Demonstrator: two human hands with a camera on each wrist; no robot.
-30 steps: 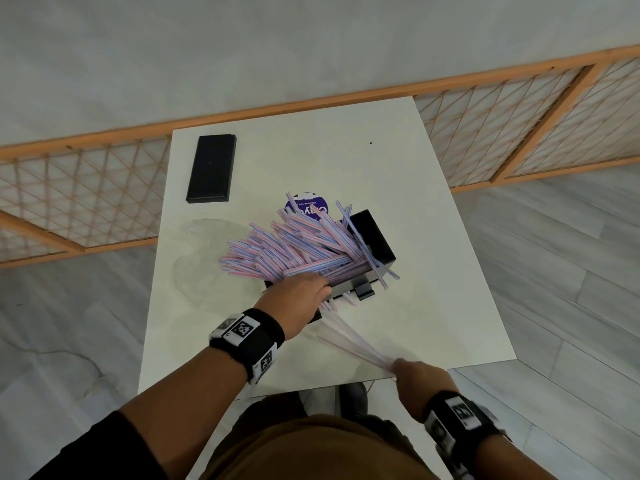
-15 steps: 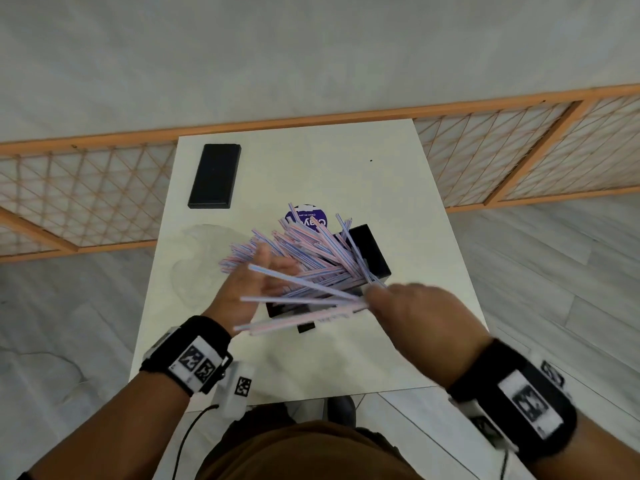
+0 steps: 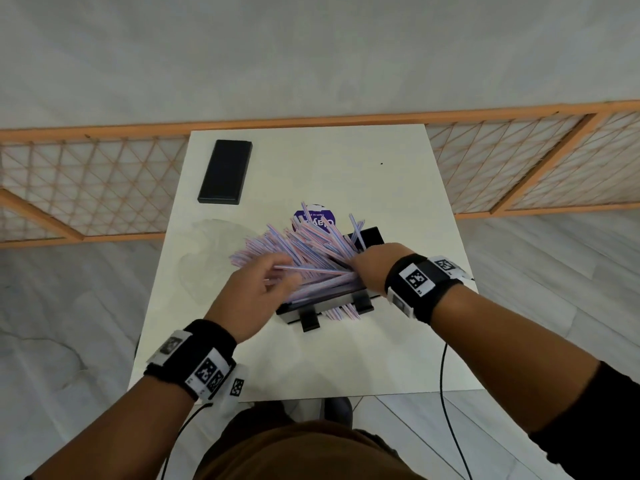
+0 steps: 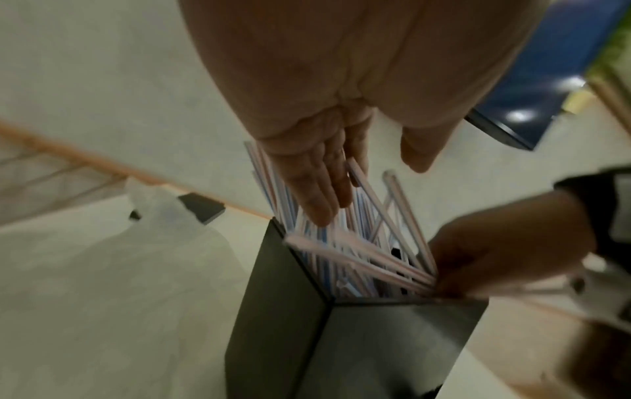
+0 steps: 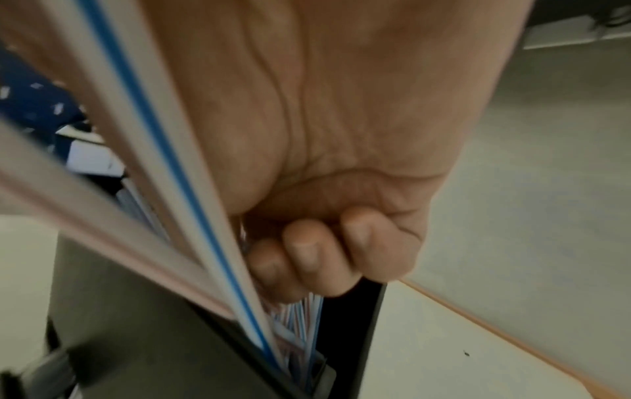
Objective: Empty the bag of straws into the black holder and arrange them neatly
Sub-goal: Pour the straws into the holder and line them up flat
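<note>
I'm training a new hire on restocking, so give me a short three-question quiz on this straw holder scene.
1. True or false: the straws stand upright and even in the black holder.
2. Which hand grips a bundle of straws at the holder's mouth? A left hand B right hand
3. What flat black thing lies at the table's far left corner?

Key: 1 false, they fan out leftward. 2 B. 3 A black rectangular slab, perhaps a phone.

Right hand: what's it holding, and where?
The right hand grips a few loose straws near their lower ends, at the black holder's mouth.
</note>
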